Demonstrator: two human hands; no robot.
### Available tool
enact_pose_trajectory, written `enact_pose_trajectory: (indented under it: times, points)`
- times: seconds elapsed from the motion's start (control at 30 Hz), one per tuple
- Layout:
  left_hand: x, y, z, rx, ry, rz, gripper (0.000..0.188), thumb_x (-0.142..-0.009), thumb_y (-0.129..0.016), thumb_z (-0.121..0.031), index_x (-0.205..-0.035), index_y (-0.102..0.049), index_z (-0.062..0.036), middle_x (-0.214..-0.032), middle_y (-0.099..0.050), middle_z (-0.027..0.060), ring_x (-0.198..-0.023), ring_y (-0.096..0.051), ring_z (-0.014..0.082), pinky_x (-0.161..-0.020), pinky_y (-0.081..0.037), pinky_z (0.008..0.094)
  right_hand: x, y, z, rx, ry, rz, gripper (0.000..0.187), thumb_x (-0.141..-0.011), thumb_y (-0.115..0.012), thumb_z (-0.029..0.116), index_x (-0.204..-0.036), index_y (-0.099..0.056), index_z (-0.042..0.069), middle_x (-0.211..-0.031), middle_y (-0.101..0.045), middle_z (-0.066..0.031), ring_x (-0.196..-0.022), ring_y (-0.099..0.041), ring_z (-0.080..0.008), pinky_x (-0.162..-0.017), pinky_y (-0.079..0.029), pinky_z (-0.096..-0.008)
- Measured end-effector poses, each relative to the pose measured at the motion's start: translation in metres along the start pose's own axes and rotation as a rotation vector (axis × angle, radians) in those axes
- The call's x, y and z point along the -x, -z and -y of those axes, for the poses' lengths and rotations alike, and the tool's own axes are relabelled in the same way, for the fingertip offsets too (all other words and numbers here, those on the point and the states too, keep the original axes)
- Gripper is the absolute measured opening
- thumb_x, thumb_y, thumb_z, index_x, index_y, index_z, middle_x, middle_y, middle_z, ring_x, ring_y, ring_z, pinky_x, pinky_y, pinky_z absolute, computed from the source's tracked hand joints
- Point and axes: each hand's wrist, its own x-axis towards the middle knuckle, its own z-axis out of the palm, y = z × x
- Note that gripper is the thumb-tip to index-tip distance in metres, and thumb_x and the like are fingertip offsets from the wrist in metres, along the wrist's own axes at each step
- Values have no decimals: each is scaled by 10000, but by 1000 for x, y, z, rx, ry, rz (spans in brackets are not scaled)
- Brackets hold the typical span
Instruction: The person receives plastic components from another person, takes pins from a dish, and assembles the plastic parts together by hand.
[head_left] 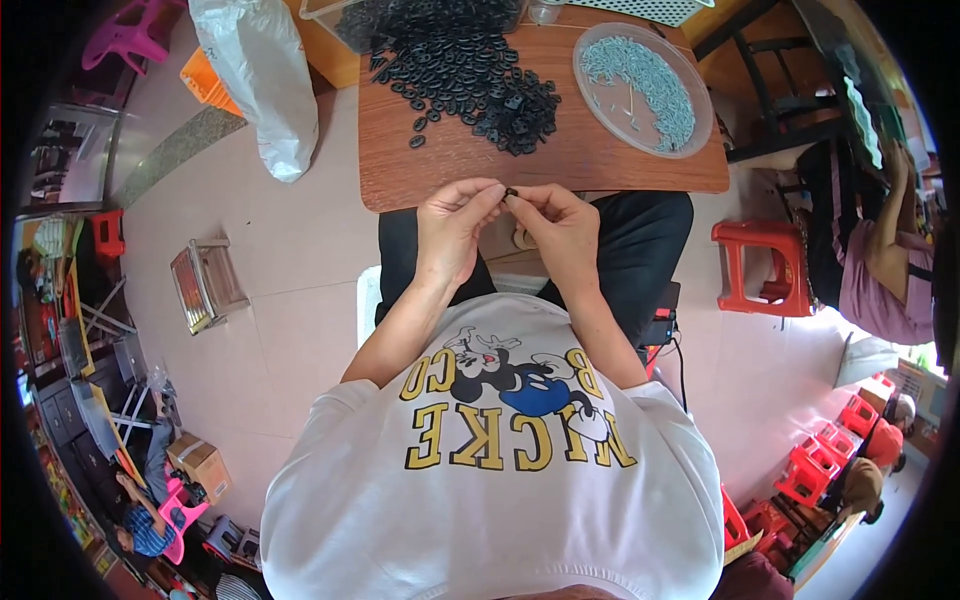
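My left hand [455,218] and my right hand [560,228] meet just in front of the table's near edge, above my lap. Both are closed in a pinch on a small black part [511,192], mostly covered by thumbs and fingertips. On the brown wooden table [420,175], beyond my hands, lies a heap of small black oval parts [455,85] with openings in them. A round translucent tray [612,112] at the table's right holds many tiny pale blue-grey pins [672,105] and a thin stick [631,98].
A clear bin [312,12] of black parts and a white perforated basket [665,10] sit at the table's far side. A white sack [255,80] stands to the left. Red stools [762,268] and a seated person [885,270] are to the right.
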Motion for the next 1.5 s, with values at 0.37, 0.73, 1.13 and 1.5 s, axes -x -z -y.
enact_pose_trajectory:
  times: [0.37, 0.73, 1.13, 1.5]
  points:
    - [-21, 22, -34, -901, -366, -112, 200, -794, -684, -92, -976, -681, -10, -892, -654, 89, -790, -603, 140, -708, -470, 276, -9, -2, -10, -83, -9, -9, 121, -812, -669, 67, -907, -672, -7, -737, -646, 1, -639, -543, -31, -578, -420, -166]
    - [-60, 63, -50, -1484, -655, -233, 187, -778, -694, -85, -933, -672, 16, -864, -603, 135, -805, -578, 237, -756, -451, 320, -11, 0, -19, -147, -55, 69, 106, -821, -663, 68, -907, -681, 9, -783, -627, 29, -683, -512, -27, -626, -406, -167]
    - [-28, 35, -37, -178, 22, -100, 222, -846, -629, -38, -1042, -621, 65, -952, -669, 167, -742, -632, 154, -665, -509, 227, -21, -11, -7, -199, 11, 65, 160, -805, -677, 51, -960, -674, 7, -770, -637, 11, -644, -530, -19, -546, -389, -154]
    - [-10, 14, -30, -31, 132, -4, 210, -852, -616, -27, -1042, -623, 62, -930, -673, 154, -725, -628, 139, -665, -517, 227, -15, -6, 1, 5, 55, 17, 143, -799, -692, 77, -923, -680, 6, -716, -624, 12, -576, -497, -1, -441, -334, -149]
